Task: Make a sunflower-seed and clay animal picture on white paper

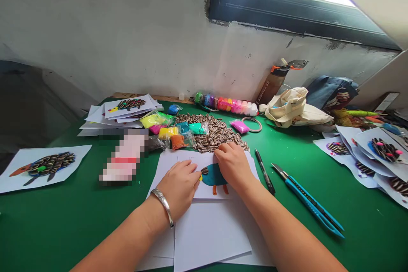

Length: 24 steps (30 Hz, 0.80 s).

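Note:
A white paper card (204, 193) lies on a stack of white sheets (210, 229). It bears a flat blue clay body (213, 176) with orange legs (219, 189) and a bit of yellow at the left. A couple of striped sunflower seeds (205, 171) lie at the blue shape's left end. My left hand (180, 187), wearing a silver bangle, rests on the card with bent fingers drawn together beside the yellow part. Over the blue shape's upper right, my right hand (234, 165) has its fingers curled closed. Both sets of fingertips are partly hidden, and anything between them is out of sight.
Behind the card spreads a pile of sunflower seeds (219, 129), with bagged coloured clay (168, 131) to its left. A black pen (264, 170) and a blue utility knife (309, 199), blade exposed, lie right. Seed-covered pictures (51, 165) and a brown bottle (272, 83) stand around.

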Available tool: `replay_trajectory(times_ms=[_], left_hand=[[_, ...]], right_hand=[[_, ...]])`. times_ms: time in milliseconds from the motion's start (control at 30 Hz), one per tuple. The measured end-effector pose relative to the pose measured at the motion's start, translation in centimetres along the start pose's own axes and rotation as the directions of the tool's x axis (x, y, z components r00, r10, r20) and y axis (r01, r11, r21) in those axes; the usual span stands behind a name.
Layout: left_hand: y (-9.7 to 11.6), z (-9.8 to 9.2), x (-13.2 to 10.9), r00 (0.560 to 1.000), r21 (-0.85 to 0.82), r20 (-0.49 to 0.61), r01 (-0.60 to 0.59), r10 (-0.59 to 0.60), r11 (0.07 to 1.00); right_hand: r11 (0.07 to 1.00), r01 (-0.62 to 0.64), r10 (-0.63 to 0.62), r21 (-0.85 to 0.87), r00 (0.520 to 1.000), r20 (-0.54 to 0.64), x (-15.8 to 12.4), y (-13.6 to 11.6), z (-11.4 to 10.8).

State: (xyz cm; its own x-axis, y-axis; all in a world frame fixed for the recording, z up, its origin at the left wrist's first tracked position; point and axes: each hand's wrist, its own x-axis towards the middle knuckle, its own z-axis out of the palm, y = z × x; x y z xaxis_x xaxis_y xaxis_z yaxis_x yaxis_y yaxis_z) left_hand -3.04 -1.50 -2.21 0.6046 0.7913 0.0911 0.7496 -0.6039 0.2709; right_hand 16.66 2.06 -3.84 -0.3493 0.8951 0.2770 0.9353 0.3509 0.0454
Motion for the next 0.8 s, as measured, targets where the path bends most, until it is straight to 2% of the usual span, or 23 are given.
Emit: replay_trajectory(times_ms=[267, 600, 700, 800], left_hand=[[-0.02, 0.07, -0.15, 1.0, 0.017, 0.0, -0.008, 0.008, 1.0], [0.12, -0.18, -0.12, 1.0, 0.013, 0.011, -0.006, 0.006, 1.0], [0.08, -0.15, -0.15, 1.0, 0.012, 0.029, 0.0, -0.001, 1.0], [-0.07, 0.1, -0.16, 1.0, 0.003, 0.02, 0.003, -0.003, 1.0]], right_hand=[[0.998, 0.052, -0.052, 0.02, 0.998, 0.027, -0.01, -0.13, -0.13], [0.999, 0.043, -0.044, 0.011, 0.998, 0.036, 0.22, -0.03, -0.06], [0.997, -0.01, 0.012, 0.082, 1.0, -0.025, 0.13, 0.21, -0.03], [0.965, -0.062, 0.101, 0.256, 0.985, -0.142, -0.14, 0.56, -0.2]])
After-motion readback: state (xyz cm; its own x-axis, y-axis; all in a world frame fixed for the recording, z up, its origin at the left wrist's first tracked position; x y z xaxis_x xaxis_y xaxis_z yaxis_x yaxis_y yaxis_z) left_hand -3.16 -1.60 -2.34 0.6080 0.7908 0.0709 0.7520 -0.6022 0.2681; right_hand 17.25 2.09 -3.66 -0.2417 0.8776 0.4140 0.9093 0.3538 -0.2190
